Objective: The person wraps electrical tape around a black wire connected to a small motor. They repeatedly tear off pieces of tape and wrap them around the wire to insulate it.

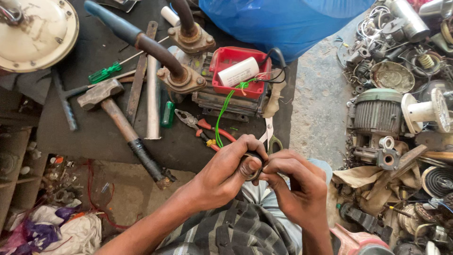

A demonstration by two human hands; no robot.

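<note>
Pinching a black tape roll (255, 165), left hand (226, 172) and right hand (295, 186) grip closed.

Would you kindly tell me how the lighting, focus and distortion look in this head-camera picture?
Head view: soft, even daylight with no hard shadows; mild glare on the white dome; the left hand and right hand are sharp; the hammer and edge objects bow outward, a wide-lens effect.

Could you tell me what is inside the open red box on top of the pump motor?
Inside the red box lies a white cylindrical capacitor, set at a slant, with black wires and green wires leading out. The terminals beneath the capacitor are covered.
</note>
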